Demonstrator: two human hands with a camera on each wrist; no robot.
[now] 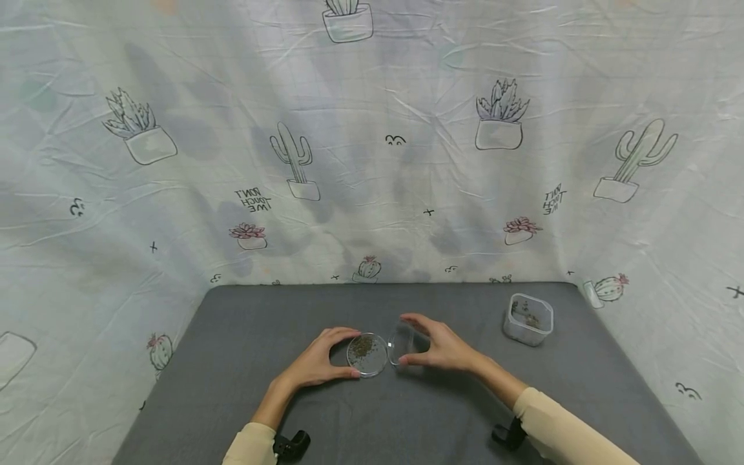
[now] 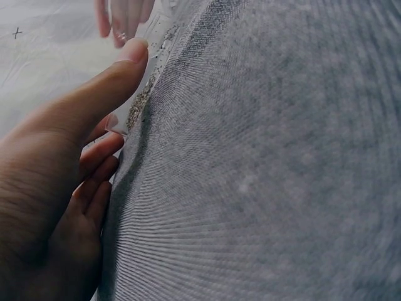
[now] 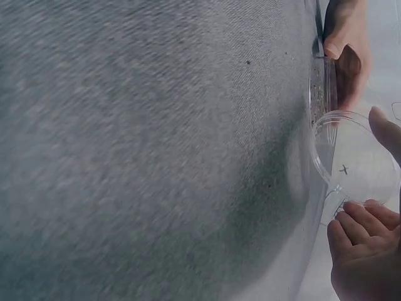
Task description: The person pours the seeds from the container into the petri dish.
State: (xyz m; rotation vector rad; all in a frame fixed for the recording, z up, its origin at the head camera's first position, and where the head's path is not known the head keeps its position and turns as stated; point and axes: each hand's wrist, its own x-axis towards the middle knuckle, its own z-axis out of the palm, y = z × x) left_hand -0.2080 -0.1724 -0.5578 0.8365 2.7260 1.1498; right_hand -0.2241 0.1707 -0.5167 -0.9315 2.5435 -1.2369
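A clear round petri dish (image 1: pixel 376 361) lies flat on the grey tabletop, with small brown-green dry bits (image 1: pixel 363 345) heaped toward its upper left. My left hand (image 1: pixel 318 360) holds the dish from the left, thumb at the near rim and fingers at the far rim. Just to the right, my right hand (image 1: pixel 446 347) grips a clear round lid (image 1: pixel 400 345) by its edge between thumb and fingers. The lid stands tilted on edge beside the dish, as the right wrist view shows with the lid's ring-shaped rim (image 3: pixel 318 150).
A clear square plastic tub (image 1: pixel 527 332) with some dry bits inside stands at the back right of the grey table (image 1: pixel 442 420). Behind the table hangs a pale cloth (image 1: pixel 372 174) printed with cacti. Black wrist straps (image 1: pixel 511 434) sit at both cuffs.
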